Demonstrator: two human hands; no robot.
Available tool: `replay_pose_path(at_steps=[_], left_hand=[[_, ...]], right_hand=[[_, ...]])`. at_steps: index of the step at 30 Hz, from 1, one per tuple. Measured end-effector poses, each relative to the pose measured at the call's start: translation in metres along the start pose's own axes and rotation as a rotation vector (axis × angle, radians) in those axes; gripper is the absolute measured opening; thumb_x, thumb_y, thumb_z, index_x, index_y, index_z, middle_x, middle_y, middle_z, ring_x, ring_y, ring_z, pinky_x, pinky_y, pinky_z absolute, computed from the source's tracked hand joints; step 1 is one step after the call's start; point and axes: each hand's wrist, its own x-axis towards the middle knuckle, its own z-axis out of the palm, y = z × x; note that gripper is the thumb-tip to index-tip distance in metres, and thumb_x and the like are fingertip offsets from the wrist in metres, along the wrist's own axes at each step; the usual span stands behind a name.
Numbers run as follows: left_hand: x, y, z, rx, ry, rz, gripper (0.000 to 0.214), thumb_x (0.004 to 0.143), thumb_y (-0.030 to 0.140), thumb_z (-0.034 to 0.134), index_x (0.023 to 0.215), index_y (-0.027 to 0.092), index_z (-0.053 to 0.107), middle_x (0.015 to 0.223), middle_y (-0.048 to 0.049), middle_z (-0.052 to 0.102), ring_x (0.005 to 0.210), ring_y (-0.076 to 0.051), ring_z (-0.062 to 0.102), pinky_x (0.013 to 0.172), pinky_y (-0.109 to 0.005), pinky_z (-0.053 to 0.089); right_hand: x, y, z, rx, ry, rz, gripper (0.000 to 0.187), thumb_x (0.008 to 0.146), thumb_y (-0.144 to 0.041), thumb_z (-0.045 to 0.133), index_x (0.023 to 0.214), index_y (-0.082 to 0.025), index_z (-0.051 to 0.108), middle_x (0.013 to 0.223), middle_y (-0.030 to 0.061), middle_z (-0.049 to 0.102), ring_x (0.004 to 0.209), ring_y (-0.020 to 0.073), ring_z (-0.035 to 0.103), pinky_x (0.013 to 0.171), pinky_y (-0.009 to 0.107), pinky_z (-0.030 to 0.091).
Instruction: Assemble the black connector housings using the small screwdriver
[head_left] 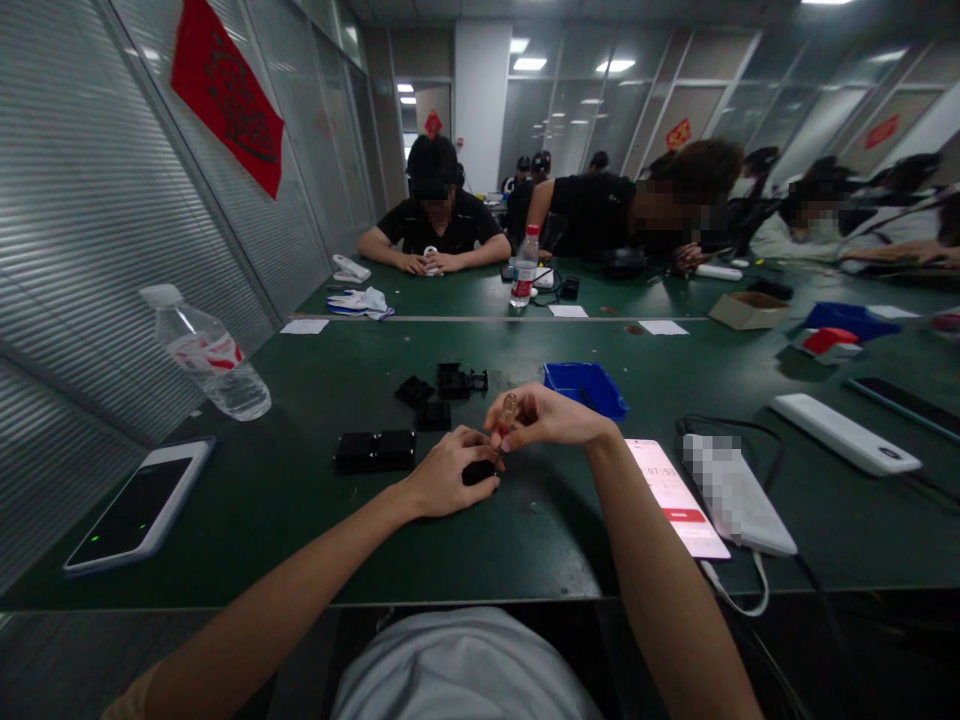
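Note:
My left hand [448, 473] rests on the green table [300, 530] with its fingers closed round a small black part [478, 472]. My right hand [544, 416] is just above and to the right, pinching the amber handle of a small screwdriver [508, 412] that points down at the black part. A flat black piece [375, 450] lies left of my left hand. Several more black parts [442, 386] lie farther back. A blue tray [586, 387] stands behind my right hand.
A phone [139, 506] and a tipped water bottle [207, 353] are at the left. At the right lie a lit phone [677, 496], a white power bank [739, 497] with cables, and a white bar [844, 433]. Other people work at the far table.

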Motion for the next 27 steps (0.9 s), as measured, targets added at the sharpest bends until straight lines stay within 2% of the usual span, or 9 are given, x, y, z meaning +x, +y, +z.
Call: replay_pose_path(at_steps=[3, 9, 15, 21, 27], left_hand=[[0.0000, 0.0004, -0.0002, -0.003, 0.003, -0.002, 0.014, 0.086, 0.021, 0.073, 0.099, 0.022, 0.074, 0.112, -0.0070, 0.069, 0.112, -0.025, 0.060, 0.104, -0.042, 0.050], [0.0005, 0.0007, -0.0010, 0.008, -0.013, -0.012, 0.012, 0.087, 0.022, 0.072, 0.099, 0.022, 0.074, 0.116, -0.0072, 0.067, 0.113, -0.025, 0.060, 0.105, -0.043, 0.050], [0.0006, 0.0022, -0.0018, -0.003, -0.011, -0.015, 0.013, 0.087, 0.022, 0.072, 0.100, 0.023, 0.074, 0.115, -0.0066, 0.068, 0.114, -0.025, 0.060, 0.105, -0.042, 0.050], [0.0007, 0.0018, -0.0016, -0.001, -0.014, -0.012, 0.010, 0.088, 0.024, 0.073, 0.098, 0.023, 0.074, 0.115, -0.0062, 0.069, 0.114, -0.025, 0.060, 0.106, -0.043, 0.049], [0.0009, 0.0008, -0.0014, 0.010, -0.018, -0.003, 0.009, 0.089, 0.024, 0.072, 0.097, 0.023, 0.074, 0.113, -0.0068, 0.070, 0.113, -0.025, 0.060, 0.106, -0.044, 0.049]], right_hand=[[-0.0001, -0.0004, -0.0006, -0.034, -0.047, -0.002, 0.031, 0.078, -0.024, 0.084, 0.104, -0.011, 0.072, 0.086, 0.0044, 0.076, 0.069, 0.0118, 0.066, 0.066, 0.024, 0.052], [0.0014, -0.0033, -0.0014, -0.161, -0.061, -0.059, 0.019, 0.083, -0.026, 0.080, 0.094, -0.011, 0.076, 0.088, 0.0038, 0.071, 0.073, 0.0109, 0.061, 0.065, 0.023, 0.047], [0.0014, 0.0021, -0.0025, -0.145, -0.049, -0.047, 0.023, 0.079, -0.030, 0.084, 0.091, -0.012, 0.075, 0.087, 0.0036, 0.071, 0.072, 0.0116, 0.061, 0.066, 0.024, 0.049], [0.0018, 0.0020, 0.0003, -0.028, 0.002, -0.054, 0.035, 0.070, -0.022, 0.090, 0.098, -0.013, 0.072, 0.077, -0.0024, 0.066, 0.064, 0.0089, 0.058, 0.059, 0.021, 0.047], [0.0013, 0.0016, -0.0006, -0.067, -0.016, -0.061, 0.030, 0.075, -0.023, 0.086, 0.100, -0.013, 0.072, 0.081, 0.0007, 0.069, 0.069, 0.0105, 0.060, 0.062, 0.022, 0.047]])
